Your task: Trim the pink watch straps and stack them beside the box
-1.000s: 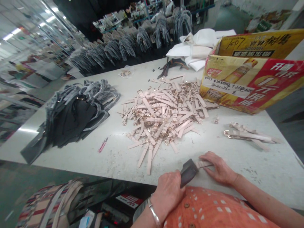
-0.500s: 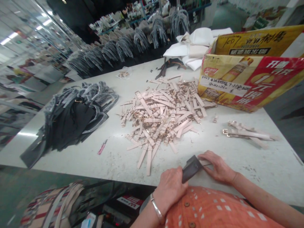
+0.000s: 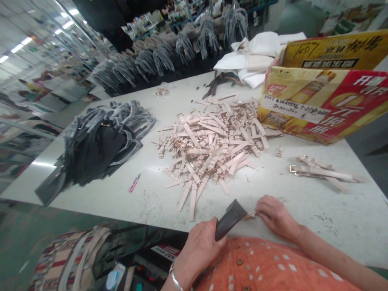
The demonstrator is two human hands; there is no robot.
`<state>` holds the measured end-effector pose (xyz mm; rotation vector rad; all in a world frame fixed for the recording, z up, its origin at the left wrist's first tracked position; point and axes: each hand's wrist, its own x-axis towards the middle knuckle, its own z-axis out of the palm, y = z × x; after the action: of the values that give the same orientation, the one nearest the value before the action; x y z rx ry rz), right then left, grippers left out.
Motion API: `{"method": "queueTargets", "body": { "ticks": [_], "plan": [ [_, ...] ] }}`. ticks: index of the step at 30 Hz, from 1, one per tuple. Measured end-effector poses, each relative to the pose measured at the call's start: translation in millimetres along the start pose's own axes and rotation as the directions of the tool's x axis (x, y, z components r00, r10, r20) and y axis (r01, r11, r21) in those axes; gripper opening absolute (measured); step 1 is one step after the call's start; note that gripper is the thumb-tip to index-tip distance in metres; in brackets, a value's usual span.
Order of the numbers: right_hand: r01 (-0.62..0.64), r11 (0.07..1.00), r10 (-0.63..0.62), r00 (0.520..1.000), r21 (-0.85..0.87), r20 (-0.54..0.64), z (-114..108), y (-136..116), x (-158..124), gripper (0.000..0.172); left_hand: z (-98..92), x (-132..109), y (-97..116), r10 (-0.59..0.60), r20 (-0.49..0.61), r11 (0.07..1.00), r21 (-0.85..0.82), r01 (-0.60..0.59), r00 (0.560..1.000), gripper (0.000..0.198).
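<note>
My left hand [image 3: 201, 242], wearing a silver bangle, is closed around a dark grey, smooth, flat piece [image 3: 230, 220], probably leather, with a thicker far end. My right hand [image 3: 277, 217] rests low over the table, fingers pinched on a thin pale strap [image 3: 250, 216]. This strap reaches the end of the dark piece; whether it is fastened there I cannot tell. Beyond both hands lies a large heap of pale pink buckled straps [image 3: 209, 141]. A smaller bunch of such straps [image 3: 325, 171] lies to the right, its gold buckles pointing left.
A yellow and red cardboard box [image 3: 318, 97] stands at the right rear. Dark bag parts with plastic-wrapped handles [image 3: 100, 145] are piled on the left. A small pink cutter [image 3: 134, 183] lies on the white table [image 3: 157, 206]. White sheets [image 3: 257, 56] sit at the back.
My left hand has shifted left with the dark piece, away from my right hand. The gap between them has widened, and the pale strap now shows across it.
</note>
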<state>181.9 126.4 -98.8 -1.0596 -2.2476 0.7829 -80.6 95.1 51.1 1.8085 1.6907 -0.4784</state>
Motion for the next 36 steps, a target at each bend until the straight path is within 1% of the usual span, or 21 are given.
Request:
{"method": "queueTargets", "body": {
  "ticks": [3, 7, 11, 15, 19, 23, 25, 30, 32, 36],
  "plan": [
    [0.033, 0.999, -0.032, 0.999, 0.043, -0.023, 3, 0, -7, 0.016, -3.6, -2, 3, -0.004, 0.042, 1.000, -0.008, 0.004, 0.999, 0.029],
    [0.040, 0.995, -0.043, 0.999, 0.091, 0.029, -3, -2, -11, 0.015, -4.1, -1, 9, 0.038, 0.090, 0.999, 0.004, -0.039, 0.995, 0.032],
    [0.020, 0.990, -0.025, 0.999, 0.140, 0.035, -8, -3, -11, 0.012, 0.2, 3, 8, 0.066, 0.119, 0.997, 0.033, -0.070, 0.991, 0.034],
    [-0.014, 0.985, 0.003, 0.998, 0.171, 0.066, -9, 0, -8, 0.009, 3.6, 8, 11, 0.101, 0.103, 0.993, 0.046, -0.106, 0.990, 0.037],
    [-0.037, 0.984, 0.018, 0.994, 0.175, 0.112, -12, 1, -5, 0.009, 10.0, 15, 22, 0.137, 0.057, 0.988, 0.070, -0.141, 0.989, 0.038],
    [-0.063, 0.979, 0.042, 0.993, 0.195, 0.113, -13, 3, -4, 0.010, 16.9, 16, 27, 0.143, 0.017, 0.986, 0.085, -0.144, 0.990, 0.040],
    [-0.061, 0.977, 0.040, 0.993, 0.204, 0.107, -11, 5, -4, 0.012, 17.6, 13, 25, 0.141, 0.027, 0.986, 0.091, -0.143, 0.990, 0.038],
    [-0.055, 0.978, 0.039, 0.996, 0.203, 0.086, -5, 9, -7, 0.013, 15.2, 4, 18, 0.175, 0.099, 0.977, 0.108, -0.185, 0.980, 0.037],
    [-0.061, 0.977, 0.045, 0.995, 0.202, 0.085, -5, 9, -7, 0.012, 14.9, 4, 19, 0.162, 0.096, 0.978, 0.116, -0.173, 0.982, 0.036],
    [-0.055, 0.974, 0.036, 0.995, 0.218, 0.091, -7, 8, -6, 0.010, 14.2, 9, 23, 0.149, 0.057, 0.983, 0.101, -0.154, 0.987, 0.033]
  ]
}}
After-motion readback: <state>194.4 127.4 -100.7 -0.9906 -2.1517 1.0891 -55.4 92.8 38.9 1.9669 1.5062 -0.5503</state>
